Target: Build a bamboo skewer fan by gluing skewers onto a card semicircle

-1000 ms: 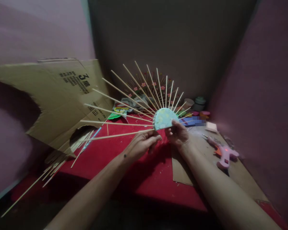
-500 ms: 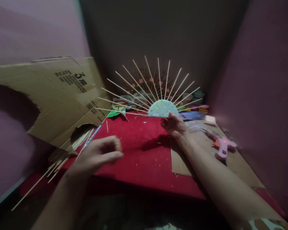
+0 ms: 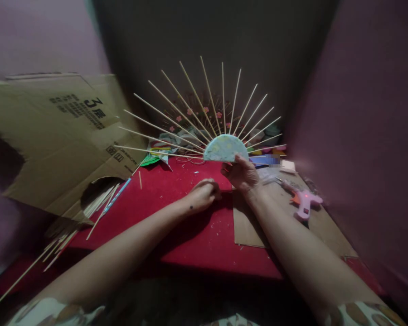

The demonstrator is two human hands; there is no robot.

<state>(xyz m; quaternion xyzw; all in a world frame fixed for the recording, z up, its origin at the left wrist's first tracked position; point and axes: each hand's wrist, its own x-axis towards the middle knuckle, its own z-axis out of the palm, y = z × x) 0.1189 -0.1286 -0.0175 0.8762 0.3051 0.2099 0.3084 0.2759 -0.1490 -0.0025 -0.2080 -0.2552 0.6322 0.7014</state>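
A pale blue-green half disc with thin wooden sticks fanning out from its curved edge is held up over the red cloth. My right hand grips it by its flat lower edge, with the thumb on the front face. Below and left of the disc is my left hand, its fingers curled closed over the red cloth; whether anything is inside them is hidden.
Cardboard with a cut hole stands at the left, loose sticks beside it. On a flat cardboard sheet at the right lies a pink glue gun. A flower-decorated stick fan stands behind.
My left hand has moved right and forward, to below the half disc. My right hand still holds the disc, which appears slightly higher and further left as the view has shifted.
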